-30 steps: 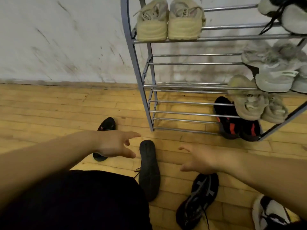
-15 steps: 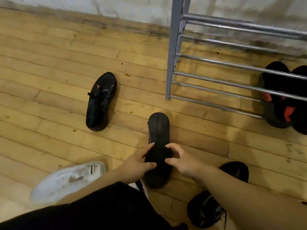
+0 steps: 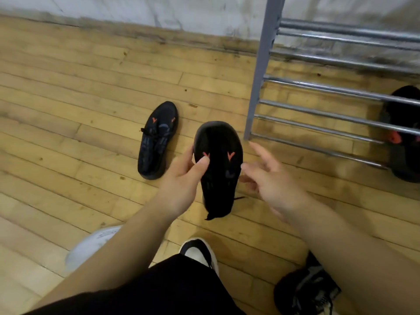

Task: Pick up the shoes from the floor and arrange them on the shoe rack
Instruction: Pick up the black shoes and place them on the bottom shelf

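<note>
Between the two hands a black shoe (image 3: 219, 142) is gripped by the left hand (image 3: 181, 178); the right hand (image 3: 270, 180) is seen spread just beside it.

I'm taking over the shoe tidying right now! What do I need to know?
Left hand grips a black shoe with orange marks, seemingly raised off the floor. Right hand is open beside it; the blur hides whether it touches.
Its matching shoe lies on the floor to the left. A white shoe and a dark grey-striped shoe lie there too.
Done: black-and-red shoes sit low in the shoe rack.
Left: rack the held shoe, then the others.
</note>
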`<state>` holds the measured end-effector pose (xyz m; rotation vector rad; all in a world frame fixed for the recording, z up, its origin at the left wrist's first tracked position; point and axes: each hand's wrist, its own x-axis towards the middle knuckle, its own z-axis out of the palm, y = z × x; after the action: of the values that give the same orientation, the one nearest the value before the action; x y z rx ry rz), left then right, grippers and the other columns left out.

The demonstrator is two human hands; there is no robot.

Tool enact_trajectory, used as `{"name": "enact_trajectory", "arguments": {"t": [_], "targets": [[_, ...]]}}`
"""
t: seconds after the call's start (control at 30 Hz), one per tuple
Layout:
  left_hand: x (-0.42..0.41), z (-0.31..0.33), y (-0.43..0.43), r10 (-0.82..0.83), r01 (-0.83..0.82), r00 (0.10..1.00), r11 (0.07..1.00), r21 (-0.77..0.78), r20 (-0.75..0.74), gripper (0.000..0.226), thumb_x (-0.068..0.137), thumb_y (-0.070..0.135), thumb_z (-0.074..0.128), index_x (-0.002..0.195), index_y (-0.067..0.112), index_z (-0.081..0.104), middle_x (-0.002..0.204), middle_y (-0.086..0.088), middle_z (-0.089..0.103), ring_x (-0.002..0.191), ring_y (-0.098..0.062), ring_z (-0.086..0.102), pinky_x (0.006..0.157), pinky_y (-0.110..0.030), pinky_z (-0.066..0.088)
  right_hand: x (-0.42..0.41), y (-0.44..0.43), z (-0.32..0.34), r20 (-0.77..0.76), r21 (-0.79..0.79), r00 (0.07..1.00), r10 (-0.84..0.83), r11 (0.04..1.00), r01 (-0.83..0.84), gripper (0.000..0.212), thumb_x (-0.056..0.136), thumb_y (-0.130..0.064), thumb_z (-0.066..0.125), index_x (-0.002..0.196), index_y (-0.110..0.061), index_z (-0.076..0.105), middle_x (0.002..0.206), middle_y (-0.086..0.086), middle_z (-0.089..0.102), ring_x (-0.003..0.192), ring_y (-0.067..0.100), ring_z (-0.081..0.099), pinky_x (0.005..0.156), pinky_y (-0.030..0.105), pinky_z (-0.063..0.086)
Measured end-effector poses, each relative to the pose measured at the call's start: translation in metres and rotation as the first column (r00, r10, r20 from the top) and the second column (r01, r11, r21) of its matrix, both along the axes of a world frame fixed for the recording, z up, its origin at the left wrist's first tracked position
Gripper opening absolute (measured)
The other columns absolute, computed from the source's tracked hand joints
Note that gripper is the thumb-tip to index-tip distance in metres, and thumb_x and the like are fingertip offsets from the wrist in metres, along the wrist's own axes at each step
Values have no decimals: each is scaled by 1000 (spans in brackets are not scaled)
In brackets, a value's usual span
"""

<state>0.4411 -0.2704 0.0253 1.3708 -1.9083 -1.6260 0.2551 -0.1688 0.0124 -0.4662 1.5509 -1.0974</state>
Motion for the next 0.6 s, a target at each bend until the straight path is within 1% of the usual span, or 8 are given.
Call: {"name": "enact_trajectory", "arguments": {"t": [0.07, 0.1, 0.17, 0.23, 0.27, 0.37, 0.43, 0.6], "targets": [[-4, -19, -9, -13, 23, 996, 993, -112, 88, 42, 103, 57, 45, 143, 47, 50, 106, -17, 64, 72, -16, 59, 88, -63, 56, 8, -6, -10, -77, 18, 996, -43, 999, 45, 60, 98, -25, 66, 147, -47, 41, 113, -11, 72, 107, 8, 69, 97, 38, 55], [-4, -31, -14, -16, 29, 994, 992, -121, 106, 50, 101, 60, 45, 149, 48, 43, 110, -25, 60, 73, -17, 59, 89, -70, 53, 11, -7, -14, -103, 31, 993, -56, 998, 60, 59, 97, -25, 67, 146, -46, 41, 119, -9, 70, 113, 9, 66, 102, 42, 53], [-3, -44, -13, -20, 25, 998, 997, -77, 59, 54, 103, 51, 48, 153, 60, 26, 132, -9, 61, 99, -13, 68, 99, -53, 56, 14, -8, -22, -138, 54, 988, -71, 995, 79, 54, 97, -26, 68, 143, -41, 43, 124, -10, 68, 115, 10, 63, 104, 42, 51], [-1, -46, -3, -36, 36, 999, 999, 3, -10, 64, 108, 32, 49, 158, 56, 14, 143, 16, 57, 122, 1, 61, 106, -29, 52, 15, -9, -28, -167, 60, 984, -55, 996, 66, 42, 97, -25, 67, 132, -36, 45, 129, -13, 64, 114, 7, 61, 98, 36, 49], [0, -47, 2, -60, 60, 998, 997, 43, -18, 69, 109, 26, 49, 160, 53, 10, 145, 21, 55, 127, 5, 57, 109, -27, 49, 16, -9, -31, -172, 54, 984, -38, 997, 48, 35, 98, -24, 66, 124, -35, 46, 130, -14, 62, 113, 4, 60, 95, 31, 47], [3, -65, 11, -111, 111, 994, 988, 110, -13, 70, 107, 23, 51, 160, 50, 15, 156, 21, 45, 144, 0, 43, 120, -36, 38, 19, -9, -44, -197, 75, 980, 39, 997, -25, 18, 99, -18, 64, 109, -26, 51, 121, -15, 61, 107, -3, 57, 82, 18, 43], [4, -75, 16, -111, 106, 994, 981, 164, 19, 68, 105, 20, 53, 159, 49, 22, 154, 23, 46, 145, -2, 41, 123, -38, 34, 23, -7, -60, -208, 136, 970, 125, 986, -98, 16, 98, -19, 64, 108, -29, 56, 123, -12, 60, 114, 5, 56, 84, 20, 43], [15, -97, 29, -59, 34, 997, 930, 365, 57, 67, 98, 23, 57, 153, 54, 34, 139, 21, 61, 133, -8, 57, 115, -48, 45, 34, 4, -87, -92, 272, 984, 156, 954, -126, 40, 97, -16, 65, 130, -37, 56, 136, -7, 56, 121, 14, 53, 95, 28, 44]]}}
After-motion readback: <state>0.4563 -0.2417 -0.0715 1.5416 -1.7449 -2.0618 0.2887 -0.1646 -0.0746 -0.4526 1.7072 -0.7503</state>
